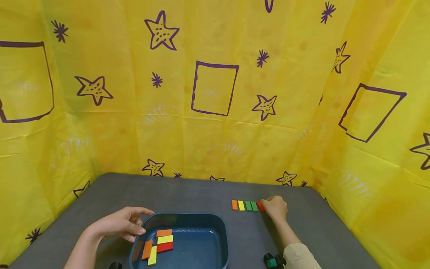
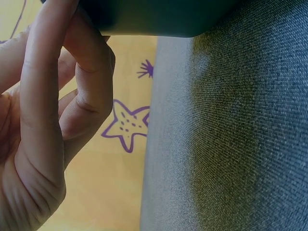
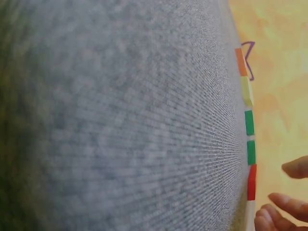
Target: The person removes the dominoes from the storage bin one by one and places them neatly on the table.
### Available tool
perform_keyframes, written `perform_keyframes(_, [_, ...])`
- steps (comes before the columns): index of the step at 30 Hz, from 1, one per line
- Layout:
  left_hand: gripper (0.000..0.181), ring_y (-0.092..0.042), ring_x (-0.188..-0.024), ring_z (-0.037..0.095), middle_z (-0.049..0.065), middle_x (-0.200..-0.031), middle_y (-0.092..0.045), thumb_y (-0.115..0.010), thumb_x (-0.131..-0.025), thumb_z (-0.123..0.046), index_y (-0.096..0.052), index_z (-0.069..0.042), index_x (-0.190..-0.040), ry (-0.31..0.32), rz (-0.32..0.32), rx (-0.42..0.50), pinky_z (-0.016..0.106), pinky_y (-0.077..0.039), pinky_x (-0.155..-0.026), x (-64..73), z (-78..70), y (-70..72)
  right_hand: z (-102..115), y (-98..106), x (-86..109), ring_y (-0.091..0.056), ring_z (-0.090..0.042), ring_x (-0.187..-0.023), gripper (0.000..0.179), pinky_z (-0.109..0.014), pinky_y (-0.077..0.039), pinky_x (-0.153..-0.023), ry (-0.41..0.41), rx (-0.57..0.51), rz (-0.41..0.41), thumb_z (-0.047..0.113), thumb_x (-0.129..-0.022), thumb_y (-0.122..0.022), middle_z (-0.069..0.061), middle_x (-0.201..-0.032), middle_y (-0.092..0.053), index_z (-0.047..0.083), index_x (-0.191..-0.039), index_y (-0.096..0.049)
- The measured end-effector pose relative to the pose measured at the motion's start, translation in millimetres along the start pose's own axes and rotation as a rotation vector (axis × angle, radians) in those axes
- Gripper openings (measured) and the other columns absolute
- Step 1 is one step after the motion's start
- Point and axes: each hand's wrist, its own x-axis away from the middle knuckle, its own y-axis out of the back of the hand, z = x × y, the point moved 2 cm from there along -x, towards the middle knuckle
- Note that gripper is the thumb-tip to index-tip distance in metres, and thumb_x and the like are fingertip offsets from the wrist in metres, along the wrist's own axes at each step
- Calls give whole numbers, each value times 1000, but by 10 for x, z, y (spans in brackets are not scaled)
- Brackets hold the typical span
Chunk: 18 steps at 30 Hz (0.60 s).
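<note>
My left hand [image 1: 122,226] grips the left rim of a dark blue plastic bin [image 1: 211,216]; in the left wrist view its curled fingers [image 2: 91,77] reach up to the bin's [image 2: 159,24] side. Two orange, two yellow and one red flat block [image 1: 165,247] lie inside. At the right, my right hand [image 1: 276,207] is over the end of a row of blocks, beside a red block [image 1: 260,206]. Thumb and fingers stand apart near the red block [image 3: 251,182] in the right wrist view. A pale piece [image 3: 250,214] shows just past it.
Left of the red block, the row holds an orange block [image 1: 234,204], a yellow block [image 1: 241,205] and two green blocks [image 1: 248,206]. A grey cloth-covered table [image 1: 188,192] lies beneath everything. Yellow patterned curtains [image 1: 215,149] enclose its back and sides.
</note>
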Motion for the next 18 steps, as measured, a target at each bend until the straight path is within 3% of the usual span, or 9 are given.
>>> perform_keyframes(8, [67,-57,-67,9,3,-84,-56,-66,-94,-14,-34,12,-146,-15,-6,-11,22,-57,-62,4,1,-8,239,32,67,-66,-45,-97,28,-54,-52,-80,55,-51,-5,28,-81,-69,-17,-98,-76,4,-91,-79])
perform_keyframes(18, [66,-58,-65,8,3,-84,-56,-65,-94,-14,-33,13,-145,-16,-2,-12,22,-57,-62,-3,6,0,660,-9,256,-67,-28,-88,24,-42,-54,-76,137,-181,46,27,-84,-73,-11,-94,-76,7,-96,-77])
